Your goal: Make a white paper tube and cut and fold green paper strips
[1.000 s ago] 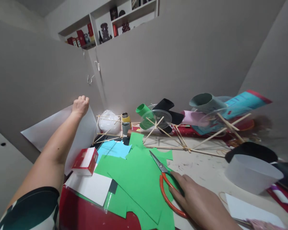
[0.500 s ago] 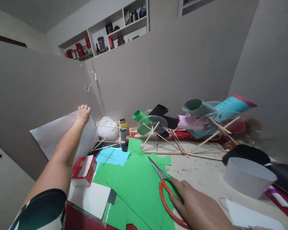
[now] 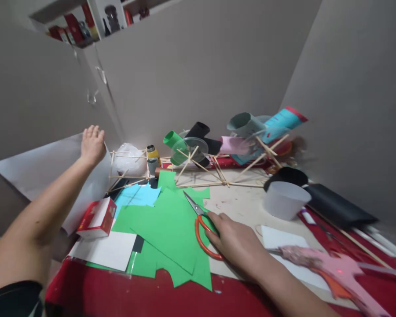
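My left hand (image 3: 93, 144) is closed on the top edge of a large white sheet (image 3: 53, 165), which stands tilted at the table's left end. My right hand (image 3: 236, 237) lies low over the table, its fingers at the orange handles of the scissors (image 3: 198, 211). The scissors' closed blades point away to the upper left, over cut green paper sheets (image 3: 165, 229). Next to these lies a ragged blue paper piece (image 3: 137, 194). A red and white box (image 3: 97, 218) sits on a white card (image 3: 119, 251), near my left forearm.
Behind the paper stands a stick frame with a wheel of green and black paper tubes (image 3: 193, 149). A second wheel (image 3: 260, 132) is to its right. A translucent cup (image 3: 285, 200), a black roll (image 3: 341, 204) and a pink glue gun (image 3: 333, 264) lie on the right.
The view has tilted down and turned right, so things sit further left and higher, and the glue gun has come into view. Both hands keep hold of the sheet and the scissors.
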Demonstrator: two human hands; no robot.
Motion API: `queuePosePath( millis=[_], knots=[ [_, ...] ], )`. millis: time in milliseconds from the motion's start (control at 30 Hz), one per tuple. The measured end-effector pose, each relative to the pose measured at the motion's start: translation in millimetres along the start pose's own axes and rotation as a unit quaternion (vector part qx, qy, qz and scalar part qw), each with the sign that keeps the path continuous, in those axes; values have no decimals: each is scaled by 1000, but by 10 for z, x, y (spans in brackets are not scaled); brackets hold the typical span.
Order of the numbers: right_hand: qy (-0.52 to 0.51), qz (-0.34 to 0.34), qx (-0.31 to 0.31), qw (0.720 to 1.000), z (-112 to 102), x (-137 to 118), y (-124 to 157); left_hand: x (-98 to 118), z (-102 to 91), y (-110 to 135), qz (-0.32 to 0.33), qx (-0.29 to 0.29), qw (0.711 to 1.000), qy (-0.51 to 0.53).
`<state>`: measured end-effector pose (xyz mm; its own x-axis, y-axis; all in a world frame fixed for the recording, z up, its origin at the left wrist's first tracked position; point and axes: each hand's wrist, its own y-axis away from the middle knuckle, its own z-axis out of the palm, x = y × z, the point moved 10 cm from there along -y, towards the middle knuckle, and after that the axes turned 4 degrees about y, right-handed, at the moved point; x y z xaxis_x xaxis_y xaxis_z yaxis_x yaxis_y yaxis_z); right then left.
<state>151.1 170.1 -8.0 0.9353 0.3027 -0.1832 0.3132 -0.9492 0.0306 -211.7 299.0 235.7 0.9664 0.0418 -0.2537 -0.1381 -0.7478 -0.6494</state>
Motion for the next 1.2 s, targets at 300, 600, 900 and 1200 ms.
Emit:
queuePosePath(
  millis=[300,600,900,1200],
  knots=[
    [9,2,6,1000,-27,-5,40,1294,-450,648,111,-24,969,222],
    [-116,2,-11,993,-33,79,84,2157,733,1903,176,-438,851,229],
    [-429,47,18,902,-68,195,-14,2149,734,2046,203,-473,815,264],
    [-531,107,125,831,-181,389,-6,2200,618,2123,223,-476,796,299]
  ],
)
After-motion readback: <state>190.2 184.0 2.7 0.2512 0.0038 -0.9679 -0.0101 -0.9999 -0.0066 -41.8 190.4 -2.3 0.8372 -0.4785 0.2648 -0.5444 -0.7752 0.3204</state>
